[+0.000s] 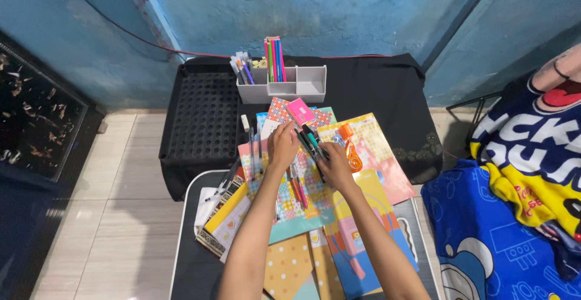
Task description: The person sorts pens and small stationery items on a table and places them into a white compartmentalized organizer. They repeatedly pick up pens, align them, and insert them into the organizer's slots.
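Note:
My left hand [282,146] and my right hand [334,166] reach forward over a spread of colourful patterned papers and notebooks [369,149]. Between them lies a bunch of pens and markers [310,143], dark and teal ones among them. Both hands close their fingers on this bunch, the left from the left side and the right from below right. More pens [298,190] lie under my forearms. An orange correction-tape dispenser [351,155] rests just right of my right hand. A pink pad [301,110] sits ahead of the pens.
A grey desk organiser [296,85] with upright pens and coloured pencils [274,58] stands at the back on a black-covered surface [375,88]. A black perforated tray [203,115] lies at left. Bright printed fabric [520,155] fills the right side. Tiled floor is at left.

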